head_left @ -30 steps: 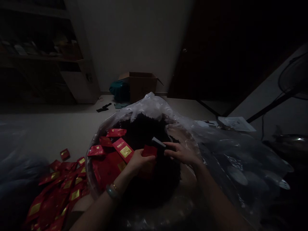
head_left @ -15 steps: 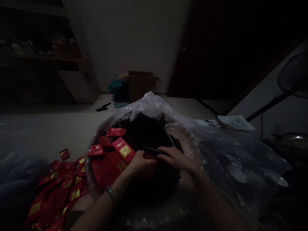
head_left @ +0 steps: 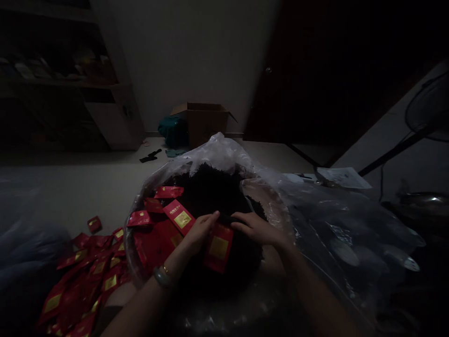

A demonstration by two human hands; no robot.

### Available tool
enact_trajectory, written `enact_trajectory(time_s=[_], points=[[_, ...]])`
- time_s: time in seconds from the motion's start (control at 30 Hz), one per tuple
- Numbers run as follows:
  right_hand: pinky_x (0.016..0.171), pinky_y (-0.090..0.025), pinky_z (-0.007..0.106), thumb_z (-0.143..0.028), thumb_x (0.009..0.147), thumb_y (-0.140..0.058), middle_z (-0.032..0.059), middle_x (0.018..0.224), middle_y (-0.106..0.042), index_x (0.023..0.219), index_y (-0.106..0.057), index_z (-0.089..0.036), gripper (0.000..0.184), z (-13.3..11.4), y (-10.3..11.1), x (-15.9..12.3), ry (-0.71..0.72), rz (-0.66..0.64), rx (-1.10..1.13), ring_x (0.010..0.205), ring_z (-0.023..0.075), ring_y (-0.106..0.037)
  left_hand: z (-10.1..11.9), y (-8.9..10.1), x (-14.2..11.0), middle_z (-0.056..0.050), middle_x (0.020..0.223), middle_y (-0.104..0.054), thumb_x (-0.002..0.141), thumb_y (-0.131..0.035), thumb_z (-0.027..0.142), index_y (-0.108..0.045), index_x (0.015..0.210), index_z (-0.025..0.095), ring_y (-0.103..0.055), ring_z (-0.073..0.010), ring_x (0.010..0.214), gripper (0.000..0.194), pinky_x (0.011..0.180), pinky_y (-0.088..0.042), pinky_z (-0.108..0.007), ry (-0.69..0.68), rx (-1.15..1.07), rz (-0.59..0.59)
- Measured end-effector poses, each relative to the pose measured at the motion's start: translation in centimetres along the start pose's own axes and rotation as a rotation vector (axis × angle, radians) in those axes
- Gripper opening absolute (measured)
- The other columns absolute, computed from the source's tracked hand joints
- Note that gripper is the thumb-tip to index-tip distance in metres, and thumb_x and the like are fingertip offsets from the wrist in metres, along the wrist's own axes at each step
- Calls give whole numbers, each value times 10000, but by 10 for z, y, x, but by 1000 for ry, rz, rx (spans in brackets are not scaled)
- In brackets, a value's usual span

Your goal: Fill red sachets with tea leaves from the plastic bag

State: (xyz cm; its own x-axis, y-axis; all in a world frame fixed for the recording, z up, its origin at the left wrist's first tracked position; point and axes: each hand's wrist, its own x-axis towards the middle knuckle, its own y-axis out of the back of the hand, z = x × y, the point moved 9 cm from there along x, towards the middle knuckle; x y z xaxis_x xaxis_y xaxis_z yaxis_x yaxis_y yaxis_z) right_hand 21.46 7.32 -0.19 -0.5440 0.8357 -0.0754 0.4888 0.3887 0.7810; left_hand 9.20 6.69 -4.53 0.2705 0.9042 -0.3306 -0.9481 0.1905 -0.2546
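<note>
From my end, I have the left hand (head_left: 202, 230) closed narrowly on the upper corner of a red packet (head_left: 218, 248), and the right hand (head_left: 255, 228) curled around a dark object (head_left: 228, 219) lying across the packet's top edge. The packet hangs over the dark loose material (head_left: 215, 187), long axis running toward me, slightly tilted, gold label (head_left: 219, 247) facing up; its print I can't read.

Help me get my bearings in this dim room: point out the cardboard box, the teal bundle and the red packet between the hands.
Cardboard box (head_left: 206, 127): head view, front side.
Teal bundle (head_left: 172, 131): head view, its middle.
Red packet (head_left: 218, 248): head view, gold square.
</note>
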Motion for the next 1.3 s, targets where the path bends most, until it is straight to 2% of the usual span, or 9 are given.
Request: enact_trajectory(time_s=[0.2, 0.3, 0.47, 0.63, 0.73, 1.0, 1.07, 1.2, 1.3], points=[[864, -476, 332, -374, 901, -495, 54, 1092, -700, 1112, -644, -218, 302, 6, 0, 0, -15, -2, 80, 1004, 246, -634, -1, 0, 1, 62, 473, -494, 481, -748, 682, -568, 602, 152, -420, -58, 397, 572, 411, -302, -191, 2, -30, 6], [863, -475, 325, -369, 896, -499, 50, 1120, -689, 1147, -623, -220, 317, 4, -3, -1, -24, -16, 103, 1013, 240, -630, -1, -2, 1, 35, 523, -568, 474, -767, 659, -588, 620, 146, -492, -78, 447, 563, 455, -363, -197, 2, -68, -12], [733, -469, 289, -343, 894, -502, 39, 926, -712, 989, -655, -196, 232, -1, -5, 1, -38, 28, 96, 837, 204, -638, -1, -6, 1, -2, 627, -655, 534, -755, 631, -641, 706, 132, -586, -129, 562, 539, 549, -432, -225, -12, -65, -48], [755, -462, 294, -331, 887, -503, 48, 937, -717, 977, -677, -184, 246, 0, -2, 3, -27, 78, 147, 866, 214, -632, -7, -16, 0, -19, 776, -706, 531, -847, 362, -685, 850, 122, -623, -143, 677, 431, 648, -465, -236, -6, 43, -190], [758, -471, 301, -366, 873, -516, 54, 970, -716, 996, -686, -185, 277, 2, 2, 3, -35, 100, 202, 882, 225, -631, -16, -16, -2, -1, 714, -691, 489, -859, 247, -687, 822, 114, -602, -125, 614, 398, 625, -460, -235, 65, 88, -215], [467, -415, 218, -515, 841, -523, 29, 769, -685, 1132, -652, -178, 464, 29, 6, -4, -273, 60, 429, 539, 122, -544, -13, -16, -4, -14, 732, -699, 497, -846, 250, -699, 844, 113, -610, -135, 620, 401, 641, -459, -246, 77, 53, -217], [480, -426, 228, -496, 820, -560, 33, 796, -704, 1116, -673, -185, 444, 28, 4, -3, -259, 47, 372, 564, 138, -567, -14, -16, -3, -12, 722, -695, 501, -844, 249, -698, 833, 112, -607, -136, 621, 387, 631, -454, -243, 74, 77, -218], [659, -477, 283, -410, 824, -566, 52, 944, -738, 1008, -722, -170, 341, 10, 5, 2, -112, 87, 240, 781, 214, -643, -17, -14, -1, -5, 718, -689, 516, -832, 244, -692, 830, 116, -602, -134, 624, 367, 634, -458, -246, 51, 112, -209], [719, -474, 303, -396, 831, -559, 59, 989, -740, 1014, -720, -166, 335, 5, 6, 2, -81, 98, 212, 848, 237, -652, -18, -14, -1, -2, 712, -685, 524, -822, 231, -687, 828, 116, -596, -129, 617, 352, 636, -460, -246, 52, 119, -203]])
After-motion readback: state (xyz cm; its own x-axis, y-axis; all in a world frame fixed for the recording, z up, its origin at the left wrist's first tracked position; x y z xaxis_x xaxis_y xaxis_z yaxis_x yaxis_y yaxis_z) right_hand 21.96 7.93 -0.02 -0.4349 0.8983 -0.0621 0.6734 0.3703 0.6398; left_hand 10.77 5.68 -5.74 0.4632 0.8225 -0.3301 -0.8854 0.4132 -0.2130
